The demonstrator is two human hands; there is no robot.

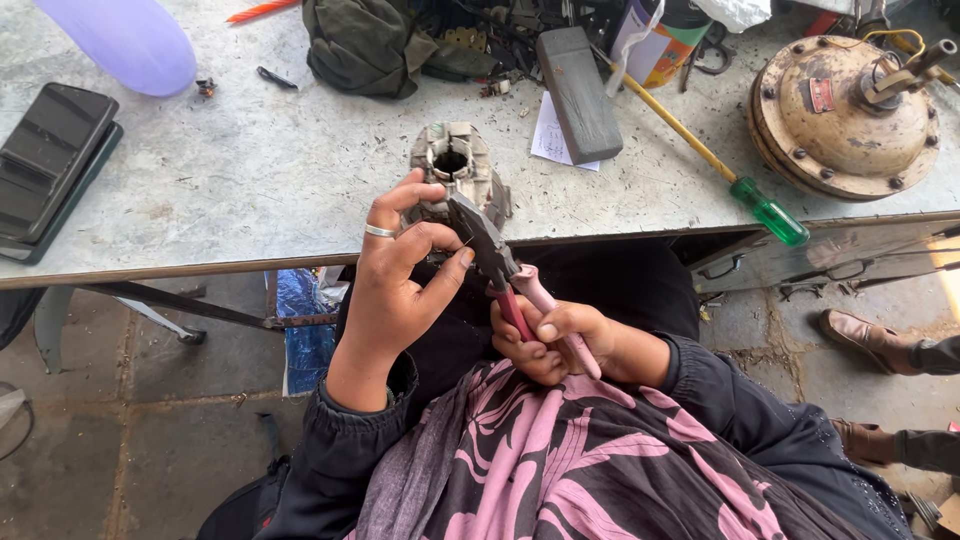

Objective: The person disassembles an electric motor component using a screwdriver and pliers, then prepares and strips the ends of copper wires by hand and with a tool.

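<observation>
Item: left hand [395, 275] clasping grey metal housing [458, 170]; right hand [555, 340] clenched on pink-handled pliers [495, 262], nose at housing's 6 o'clock. Step: gripping a part; next needs steady pull.

A repair workshop: scarred metal workbench [250, 170] strewn with a screwdriver [720, 170] and motor housing [845, 115].

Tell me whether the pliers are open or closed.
Nearly closed: the right hand squeezes the pink handles of the pliers close together, the nose at the metal part in the left hand.
</observation>
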